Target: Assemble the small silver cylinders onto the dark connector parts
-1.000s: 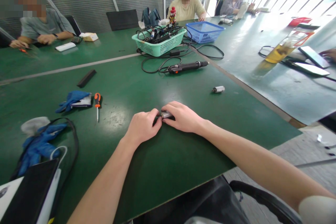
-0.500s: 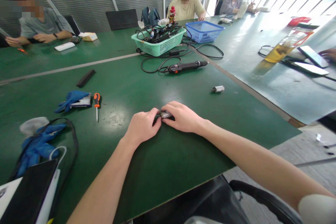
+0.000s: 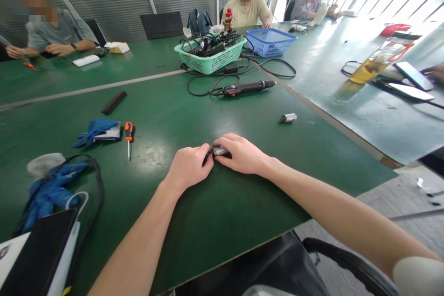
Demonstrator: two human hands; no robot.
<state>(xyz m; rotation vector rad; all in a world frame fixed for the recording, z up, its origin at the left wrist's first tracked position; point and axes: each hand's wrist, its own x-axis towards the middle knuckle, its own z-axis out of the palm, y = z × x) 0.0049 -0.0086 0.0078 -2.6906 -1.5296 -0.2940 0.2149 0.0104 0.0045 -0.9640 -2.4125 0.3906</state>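
Observation:
Low over the green table [image 3: 222, 208], my hands meet at a small silver and black cylindrical part [image 3: 219, 151]. My right hand [image 3: 244, 155] is closed around its silver body, thumb below and fingers above. My left hand [image 3: 190, 165] pinches the dark end on the other side; the fingers hide most of that end. A similar silver cylindrical part [image 3: 288, 118] lies apart, beyond my right hand. To the left of my hands rests a screwdriver [image 3: 128, 132] with an orange and black handle.
A corded electric screwdriver [image 3: 249, 88] lies ahead, before a green basket [image 3: 213, 61] full of tools and a blue basket [image 3: 272, 45]. Blue gloves [image 3: 95, 132], a black strip [image 3: 114, 102] and a phone [image 3: 41, 249] are left. A bottle [image 3: 371, 67] stands right. Several people sit around.
Both hands keep their hold on the cylindrical part in almost the same place. Only a very slight shift of the whole view shows.

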